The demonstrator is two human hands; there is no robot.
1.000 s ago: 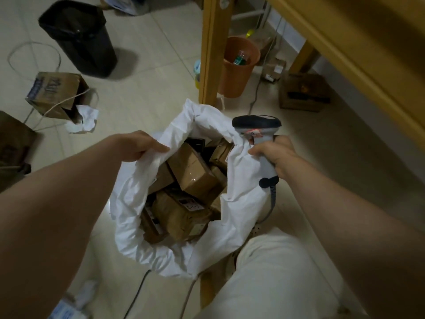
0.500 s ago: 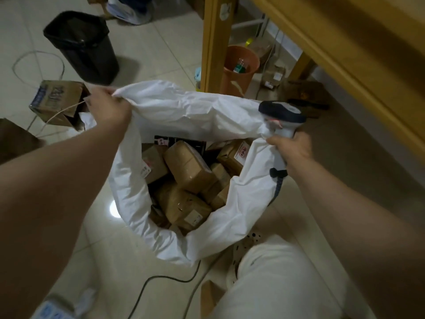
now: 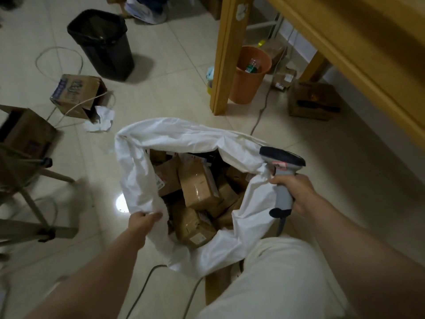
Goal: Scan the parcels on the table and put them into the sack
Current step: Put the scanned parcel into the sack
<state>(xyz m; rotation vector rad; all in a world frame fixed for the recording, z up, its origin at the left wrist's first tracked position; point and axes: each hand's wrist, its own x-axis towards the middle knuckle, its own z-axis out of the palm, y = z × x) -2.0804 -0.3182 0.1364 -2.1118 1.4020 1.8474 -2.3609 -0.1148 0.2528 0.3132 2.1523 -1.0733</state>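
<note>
Shifted left grip (image 3: 143, 221) from far to near rim of white sack (image 3: 184, 139), pinching cloth. Clenching barcode scanner (image 3: 281, 157) in right grip (image 3: 296, 192). Probably spreading mouth above packed parcels (image 3: 199, 185) for more

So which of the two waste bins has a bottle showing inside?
The orange bin beside the wooden table leg: a clear bottle shows in it. The black bin further left shows none.

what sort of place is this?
Probably a small parcel-handling room: a white sack stuffed with brown parcels, a barcode scanner in the right hand, loose cartons on the tiled floor.
</note>
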